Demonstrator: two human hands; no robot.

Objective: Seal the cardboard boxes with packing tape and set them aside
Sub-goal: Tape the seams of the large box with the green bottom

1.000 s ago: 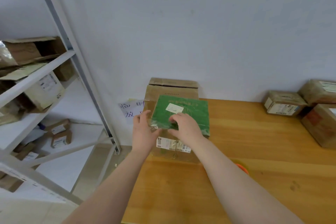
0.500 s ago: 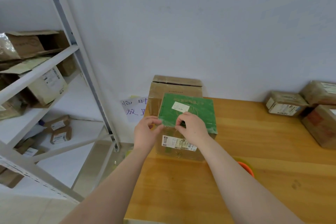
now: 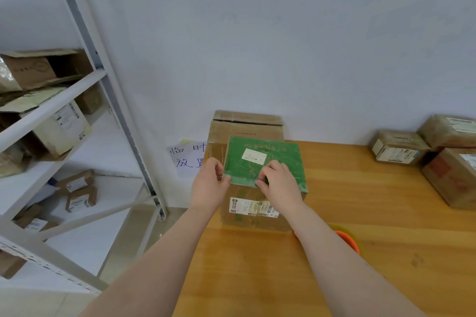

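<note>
Head view: hands (image 3: 209, 184) (image 3: 281, 185) tighter now on green box (image 3: 284, 159)

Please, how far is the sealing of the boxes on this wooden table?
Looks done: three taped brown cardboard boxes sit aside at the right. In hand: the green-topped cardboard box; the left hand holds its near left corner, and the right hand, fingers bent, works a paler strip, likely tape, along the near edge. Left: finish this seal, move it aside, then probably the brown box behind it.
</note>
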